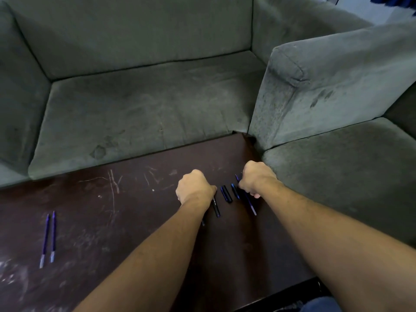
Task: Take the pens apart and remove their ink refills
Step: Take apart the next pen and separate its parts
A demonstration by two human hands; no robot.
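**Head view.** Scratched dark table (135, 210), with a grey sofa (146, 104) beyond its far edge.

- **Done:** near the left edge a pair of purple ink refills (53, 235) lies side by side, already out of their pens.
- **In hand:** toward the far right corner, the left hand (194, 188) is curled round a black barrel (216, 207). The right hand (256, 177) is curled round a thin purple refill (251, 206), its silver tip showing below the fist.
- **Loose parts:** short dark pen pieces (226, 194) lie between the hands.
- **Progress:** apparently about midway.
- **Writing:** the white print on the barrel is too small to read.
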